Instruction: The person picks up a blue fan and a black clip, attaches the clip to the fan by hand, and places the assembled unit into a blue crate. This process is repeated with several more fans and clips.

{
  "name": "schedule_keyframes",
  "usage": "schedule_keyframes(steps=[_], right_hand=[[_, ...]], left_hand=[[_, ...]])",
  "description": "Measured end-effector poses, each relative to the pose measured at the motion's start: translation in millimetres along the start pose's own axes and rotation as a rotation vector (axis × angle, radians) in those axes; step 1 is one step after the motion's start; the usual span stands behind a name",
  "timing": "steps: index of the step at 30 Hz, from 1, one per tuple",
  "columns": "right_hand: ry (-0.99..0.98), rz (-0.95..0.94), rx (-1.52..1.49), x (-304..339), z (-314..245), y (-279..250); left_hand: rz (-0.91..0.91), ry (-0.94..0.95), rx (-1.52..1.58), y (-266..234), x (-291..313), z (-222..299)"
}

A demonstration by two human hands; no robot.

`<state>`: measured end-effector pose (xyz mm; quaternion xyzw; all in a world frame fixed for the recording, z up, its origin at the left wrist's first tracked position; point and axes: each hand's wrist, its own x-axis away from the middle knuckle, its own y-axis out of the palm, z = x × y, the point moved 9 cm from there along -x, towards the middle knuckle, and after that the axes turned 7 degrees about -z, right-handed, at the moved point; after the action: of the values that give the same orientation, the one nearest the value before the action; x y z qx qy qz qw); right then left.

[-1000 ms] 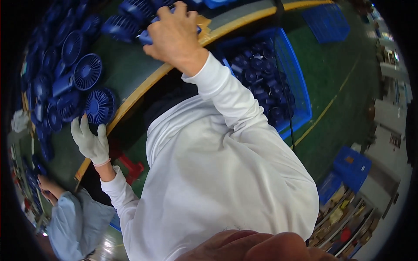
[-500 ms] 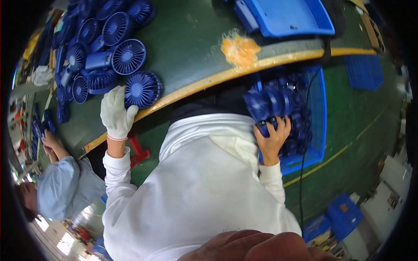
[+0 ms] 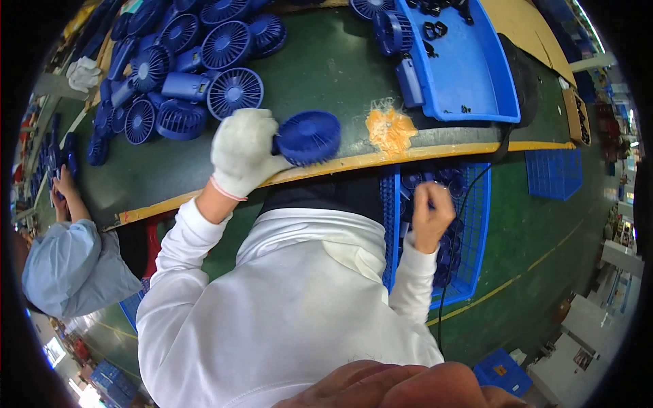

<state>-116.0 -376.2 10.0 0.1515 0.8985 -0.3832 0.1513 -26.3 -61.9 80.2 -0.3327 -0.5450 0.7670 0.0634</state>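
My left hand [image 3: 243,151], in a white glove, is closed on a dark blue handheld fan [image 3: 309,138] at the table's front edge. The fan's round grille is turned up, and its handle is hidden behind the glove. My bare right hand [image 3: 433,214] is over the blue crate [image 3: 481,238] beside my lap. Its fingers are curled in, and nothing shows between them. Several dark blue fans lie inside that crate, partly covered by my hand and sleeve. More blue fans [image 3: 235,93] are heaped on the table beyond my left hand.
A blue tray [image 3: 469,75] with small black parts stands at the table's right, with fans beside it. Orange stuff [image 3: 390,130] sticks near the table edge [image 3: 476,151]. A black cable [image 3: 464,204] hangs across the crate. At left, a co-worker [image 3: 75,258] handles blue items.
My right hand has let go of the fans it held over the crate. My left hand has moved right along the table edge with a fan, and the view has shifted.
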Motion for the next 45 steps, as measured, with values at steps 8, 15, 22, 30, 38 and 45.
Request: schedule_keyframes(steps=[8,15,22,30,38,45], right_hand=[[-0.282,-0.046,0.205,-231,-35,-6],[-0.330,-0.286,0.570,-279,16,73],[-0.179,-0.055,0.213,-289,39,38],[-0.284,-0.054,-0.598,-164,-85,34],[-0.156,-0.103,-0.676,-121,-131,91],[-0.789,0.197,-0.089,-89,-211,90]], left_hand=[[-0.164,0.110,0.045,18,5,9],[0.046,0.173,0.051,-2,7,28],[-0.141,-0.052,0.106,11,9,14],[-0.100,-0.064,0.100,7,5,5],[-0.039,-0.714,1.453,43,15,-27],[0.247,-0.413,0.812,29,9,-19]])
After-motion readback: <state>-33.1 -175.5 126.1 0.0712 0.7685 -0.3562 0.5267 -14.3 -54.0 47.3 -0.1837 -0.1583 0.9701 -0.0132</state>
